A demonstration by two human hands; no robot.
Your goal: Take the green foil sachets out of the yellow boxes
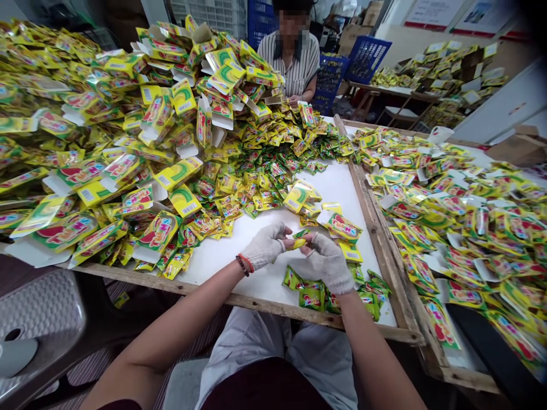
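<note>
My left hand [265,246], in a white fingerless glove with a beaded bracelet at the wrist, pinches small yellow and green candy packets [298,242] above the white tabletop [256,279]. From the other side my right hand [329,262], gloved the same way, closes its fingertips on these packets. How many there are is hard to make out. Beneath and beside my right hand lie several green candy packets [311,296]. Just beyond it, a yellow box with an open flap [341,225] rests on loose packets. More yellow packets [228,205] spread out past my left hand.
A tall heap of yellow boxes [171,114] fills the left and back. Wooden strips [371,210] edge the table; a second table of boxes [470,228] adjoins on the right. Another person [293,62] sits opposite. A plastic chair [51,307] stands at left.
</note>
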